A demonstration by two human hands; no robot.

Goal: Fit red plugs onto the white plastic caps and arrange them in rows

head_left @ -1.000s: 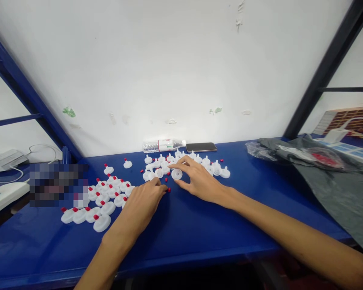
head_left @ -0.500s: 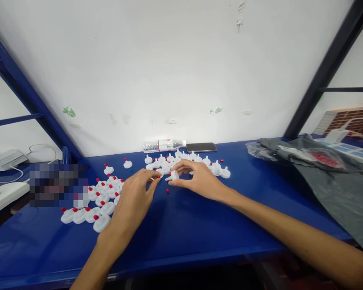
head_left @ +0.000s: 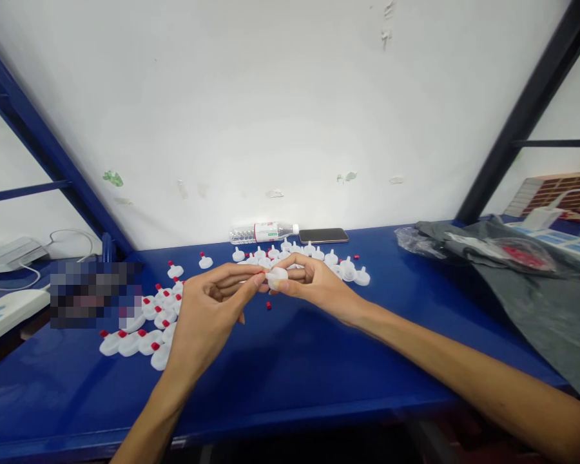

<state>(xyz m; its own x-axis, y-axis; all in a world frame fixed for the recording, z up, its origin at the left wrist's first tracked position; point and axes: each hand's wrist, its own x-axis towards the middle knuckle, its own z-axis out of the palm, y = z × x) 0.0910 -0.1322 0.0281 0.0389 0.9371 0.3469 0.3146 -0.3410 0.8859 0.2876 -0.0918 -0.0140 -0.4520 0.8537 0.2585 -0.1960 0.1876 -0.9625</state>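
My right hand (head_left: 319,283) pinches a white plastic nozzle cap (head_left: 277,278) between thumb and fingers, its spout turned toward the left. At that spout my left hand (head_left: 212,299) has thumb and forefinger pressed together on a small red tip cap (head_left: 263,271), mostly hidden by the fingertips. Just below the hands a loose red tip cap (head_left: 269,305) lies on the blue table (head_left: 290,367). Behind them spreads a cluster of white nozzle caps without red tips (head_left: 348,270). Left of my left hand stand several nozzle caps with red tips (head_left: 129,345).
A clear plastic bottle (head_left: 265,232) lies along the wall beside a dark phone (head_left: 323,236). Grey plastic bags (head_left: 512,277) cover the right side of the table. White power strips (head_left: 14,312) lie at the left. Metal posts (head_left: 507,122) rise at both sides.
My left hand has moved right and met the nozzle cap's spout with the red tip cap. The nozzle cap in my right hand has turned slightly.
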